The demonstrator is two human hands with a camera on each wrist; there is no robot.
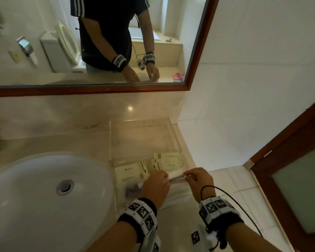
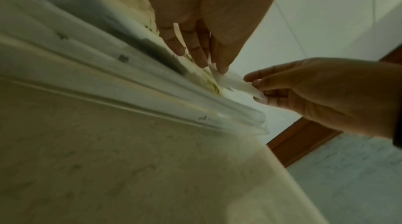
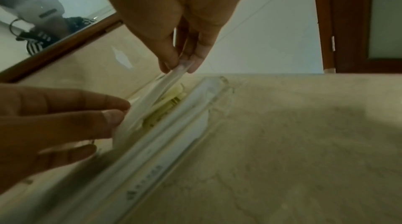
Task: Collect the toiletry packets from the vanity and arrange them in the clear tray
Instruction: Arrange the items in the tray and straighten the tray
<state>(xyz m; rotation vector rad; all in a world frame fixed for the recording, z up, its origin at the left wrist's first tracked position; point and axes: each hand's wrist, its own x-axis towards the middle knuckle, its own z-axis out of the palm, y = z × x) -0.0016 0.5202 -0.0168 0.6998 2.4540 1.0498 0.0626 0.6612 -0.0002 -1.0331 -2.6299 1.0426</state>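
A clear tray (image 1: 173, 132) stands on the vanity to the right of the sink. Cream packets (image 1: 171, 161) lie flat in its near half, and a clear packet with a dark item (image 1: 133, 190) lies at its near left. Both hands hold one long white packet (image 1: 175, 175) low over the tray's near end. My left hand (image 1: 165, 176) pinches its left end and my right hand (image 1: 186, 174) pinches its right end. The right wrist view shows the right hand (image 3: 180, 67) pinching the white packet (image 3: 165, 86), with the left hand (image 3: 121, 110) at its other end.
A white sink basin (image 1: 44, 188) lies close on the left of the tray. The wood-framed mirror (image 1: 98, 91) runs along the wall behind. The counter ends just right of the tray, beside a white wall and a wooden door (image 1: 298, 179).
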